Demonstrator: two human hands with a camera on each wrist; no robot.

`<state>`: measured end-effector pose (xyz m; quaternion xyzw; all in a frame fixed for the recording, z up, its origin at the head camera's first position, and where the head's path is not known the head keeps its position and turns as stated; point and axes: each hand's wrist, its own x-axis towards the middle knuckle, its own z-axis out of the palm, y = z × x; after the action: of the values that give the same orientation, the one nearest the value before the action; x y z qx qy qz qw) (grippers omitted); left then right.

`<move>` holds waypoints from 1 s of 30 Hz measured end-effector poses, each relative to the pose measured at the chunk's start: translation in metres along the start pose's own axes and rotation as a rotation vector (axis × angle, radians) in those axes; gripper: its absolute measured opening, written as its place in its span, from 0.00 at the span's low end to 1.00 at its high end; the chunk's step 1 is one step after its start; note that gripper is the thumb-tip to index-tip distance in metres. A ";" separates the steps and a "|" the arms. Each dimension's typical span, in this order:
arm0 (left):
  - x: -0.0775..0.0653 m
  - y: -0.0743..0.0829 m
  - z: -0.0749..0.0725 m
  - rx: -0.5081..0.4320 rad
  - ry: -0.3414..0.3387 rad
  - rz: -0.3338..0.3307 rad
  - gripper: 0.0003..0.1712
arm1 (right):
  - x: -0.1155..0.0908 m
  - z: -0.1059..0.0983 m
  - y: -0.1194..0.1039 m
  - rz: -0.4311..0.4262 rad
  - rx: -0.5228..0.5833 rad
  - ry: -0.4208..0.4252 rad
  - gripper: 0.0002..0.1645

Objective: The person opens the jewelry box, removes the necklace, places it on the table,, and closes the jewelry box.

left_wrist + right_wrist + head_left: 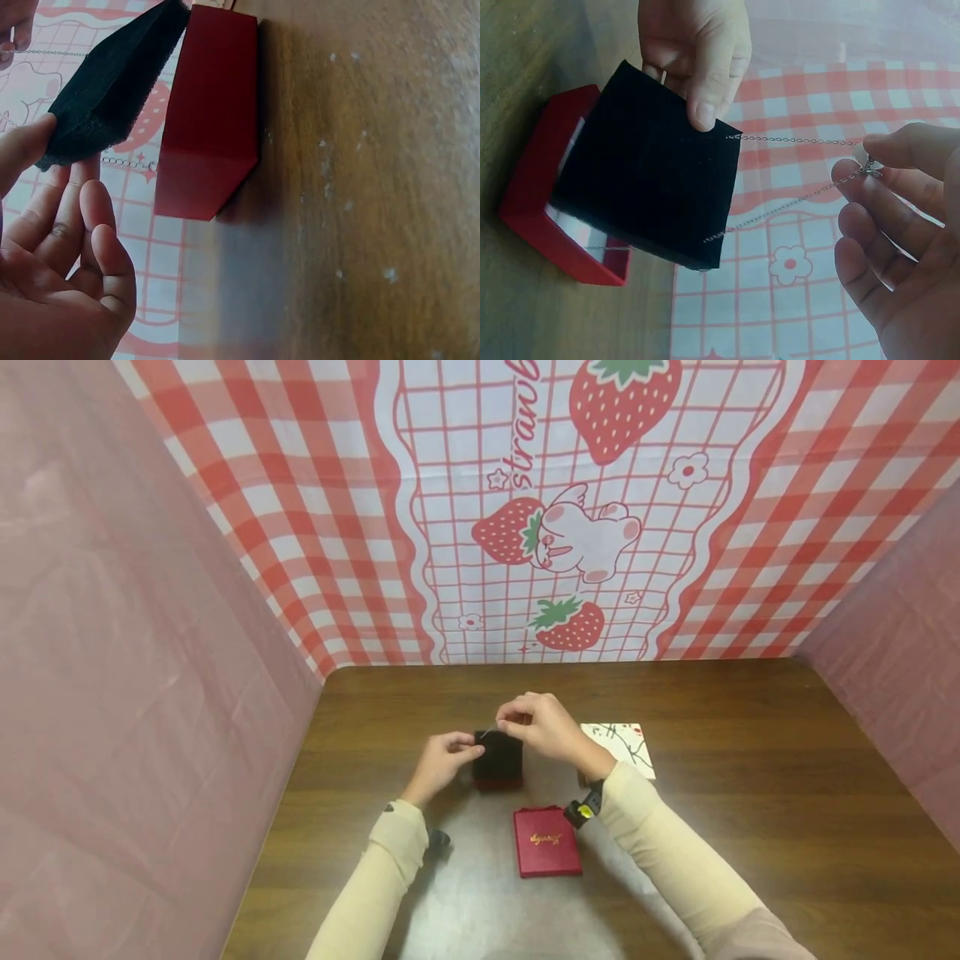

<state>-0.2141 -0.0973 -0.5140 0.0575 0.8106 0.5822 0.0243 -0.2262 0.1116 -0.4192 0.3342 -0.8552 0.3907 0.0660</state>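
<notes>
Head view: a black pad [501, 758] is being held over the wooden table [750, 752] by the left hand [442, 764], while a thin silver necklace [795, 140] is being held by the right hand [546, 727]. In the left wrist view, the pad is being pinched at its edge between the left thumb and fingertips, and is being held tilted at a red box [214, 112]. In the right wrist view, a small bright piece of the necklace is being pinched between the right thumb and forefinger, the other fingers being loosely bent and spread. Two strands are being stretched from the pad's face to that pinch; another length of chain is being shown between the pad and the box, whose pale inside is being partly covered. Nearer the wearer, a red lid [547, 843] with gold lettering is being supported flat by the table. A patterned white square [633, 747] is being partly hidden by the right arm. Behind, a strawberry-print cloth [562, 527] is being displayed.
</notes>
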 end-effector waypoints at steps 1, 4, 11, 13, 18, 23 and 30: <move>0.000 0.001 0.000 0.002 -0.001 0.008 0.15 | 0.001 0.000 0.000 -0.005 0.003 -0.004 0.04; -0.001 0.003 0.000 0.009 -0.004 0.020 0.14 | 0.006 -0.002 0.000 -0.017 0.004 -0.017 0.04; -0.003 0.010 0.001 -0.020 -0.038 0.060 0.14 | 0.017 -0.007 -0.003 -0.049 -0.024 -0.014 0.03; -0.003 0.012 0.001 -0.030 -0.063 0.069 0.13 | 0.020 -0.008 -0.004 -0.042 -0.034 -0.012 0.03; -0.003 0.013 0.000 -0.026 -0.129 0.089 0.12 | 0.022 -0.009 -0.004 -0.010 -0.041 -0.006 0.03; -0.005 0.015 -0.001 -0.019 -0.161 0.104 0.13 | 0.023 -0.009 -0.003 0.019 -0.053 0.020 0.03; -0.007 0.020 -0.001 -0.017 -0.175 0.094 0.15 | 0.024 -0.009 -0.003 0.038 -0.054 0.053 0.04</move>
<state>-0.2061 -0.0929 -0.4952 0.1459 0.7970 0.5821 0.0679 -0.2439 0.1043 -0.4020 0.3053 -0.8695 0.3775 0.0903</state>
